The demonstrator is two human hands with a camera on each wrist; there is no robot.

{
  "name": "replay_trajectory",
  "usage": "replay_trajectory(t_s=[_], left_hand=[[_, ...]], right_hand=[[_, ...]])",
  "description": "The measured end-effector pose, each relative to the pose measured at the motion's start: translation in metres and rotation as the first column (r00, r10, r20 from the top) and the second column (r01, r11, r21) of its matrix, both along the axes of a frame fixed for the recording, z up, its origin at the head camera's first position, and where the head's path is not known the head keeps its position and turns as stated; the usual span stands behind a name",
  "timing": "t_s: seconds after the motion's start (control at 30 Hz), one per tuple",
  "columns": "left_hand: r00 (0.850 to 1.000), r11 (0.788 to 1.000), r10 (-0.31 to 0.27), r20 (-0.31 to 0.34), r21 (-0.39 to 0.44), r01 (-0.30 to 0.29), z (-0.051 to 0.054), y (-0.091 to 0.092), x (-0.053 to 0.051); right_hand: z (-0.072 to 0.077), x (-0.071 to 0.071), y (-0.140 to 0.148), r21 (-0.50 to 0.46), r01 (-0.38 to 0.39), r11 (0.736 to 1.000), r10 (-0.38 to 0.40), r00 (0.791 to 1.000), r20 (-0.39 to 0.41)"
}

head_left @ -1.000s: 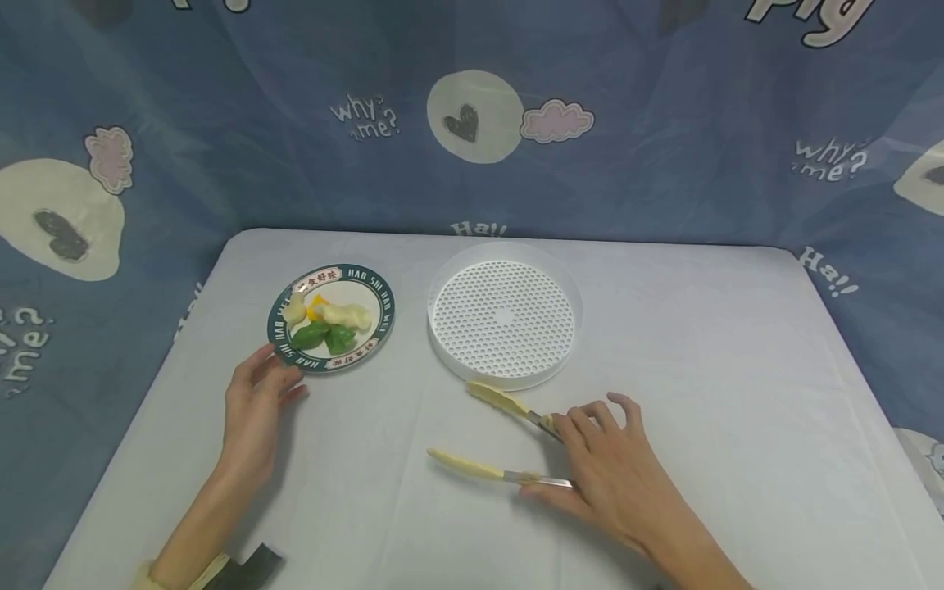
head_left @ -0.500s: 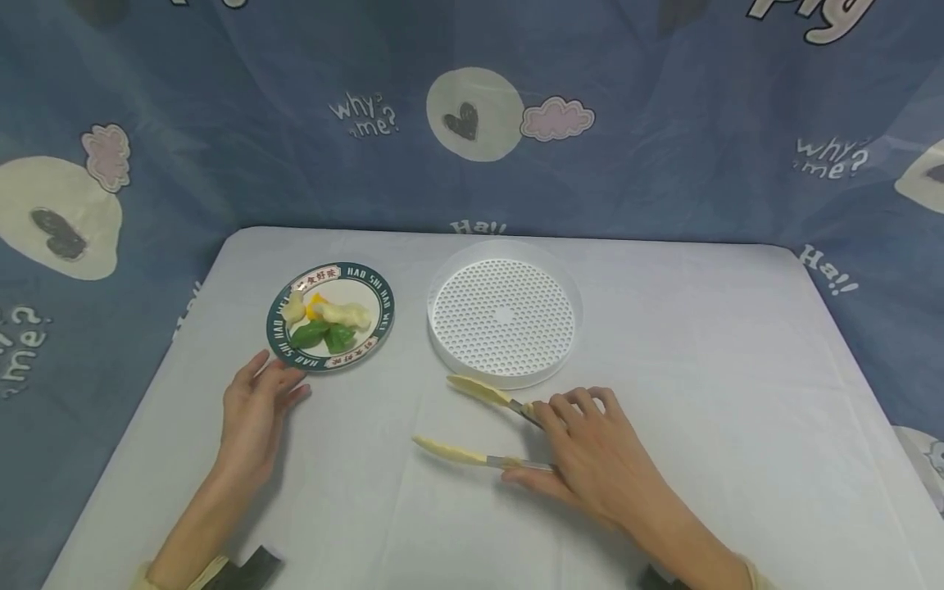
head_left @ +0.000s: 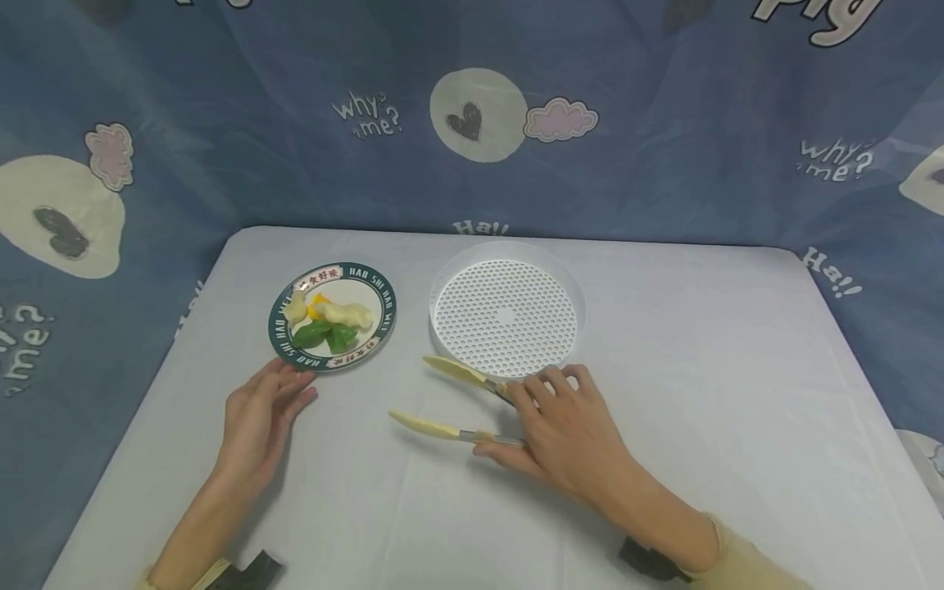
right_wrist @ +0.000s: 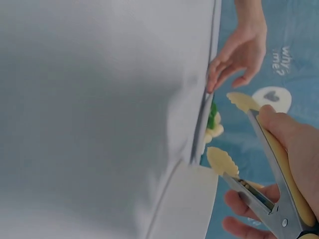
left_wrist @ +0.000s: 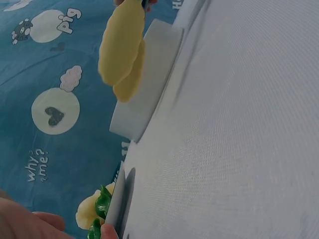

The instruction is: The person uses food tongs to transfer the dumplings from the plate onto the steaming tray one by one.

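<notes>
My right hand [head_left: 564,430] grips kitchen tongs [head_left: 424,424] with yellow scalloped tips and metal arms. The tongs' arms are spread, with nothing between the tips. In the right wrist view, fingers and thumb lie along the tongs' two arms. My left hand [head_left: 254,422] touches the near rim of a green-bordered plate [head_left: 387,307] with its fingertips. On the plate lie pale dumpling-like pieces [head_left: 347,315], an orange-yellow piece [head_left: 317,306] and green pieces [head_left: 341,338]. One tong tip is close to the near edge of a white perforated round tray [head_left: 505,307].
The plate and tray stand apart on a white-covered table [head_left: 701,352]. Behind the table's far edge hangs a blue printed cloth [head_left: 649,147]. Dark bands show at both wrists, by the cuffs.
My right hand has moved left and away from me with the spread tongs, toward the plate. The left hand has stayed at the plate's rim, shifting only slightly.
</notes>
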State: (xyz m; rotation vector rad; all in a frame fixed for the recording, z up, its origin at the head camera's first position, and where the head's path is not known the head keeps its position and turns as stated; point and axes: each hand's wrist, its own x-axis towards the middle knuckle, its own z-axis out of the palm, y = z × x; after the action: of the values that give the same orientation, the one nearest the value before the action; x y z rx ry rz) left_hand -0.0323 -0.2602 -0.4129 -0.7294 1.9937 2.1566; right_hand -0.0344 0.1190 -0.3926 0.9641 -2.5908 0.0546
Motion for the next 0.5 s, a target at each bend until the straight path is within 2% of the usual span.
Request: replay_trajectory(t_s=[0.13,0.5], left_hand=[[1.000,1.000,0.001,-0.016,0.009,0.000,-0.002,0.000,0.000],[0.999,1.000,-0.003,-0.035,-0.031,0.002,-0.004,0.000,0.001]], right_hand=[[0.003,-0.006,-0.010,0.010,-0.012,1.000,0.012,1.000,-0.015],[0.001,-0.025,-0.034,0.006,-0.040,0.999,0.040,0.997,-0.058]])
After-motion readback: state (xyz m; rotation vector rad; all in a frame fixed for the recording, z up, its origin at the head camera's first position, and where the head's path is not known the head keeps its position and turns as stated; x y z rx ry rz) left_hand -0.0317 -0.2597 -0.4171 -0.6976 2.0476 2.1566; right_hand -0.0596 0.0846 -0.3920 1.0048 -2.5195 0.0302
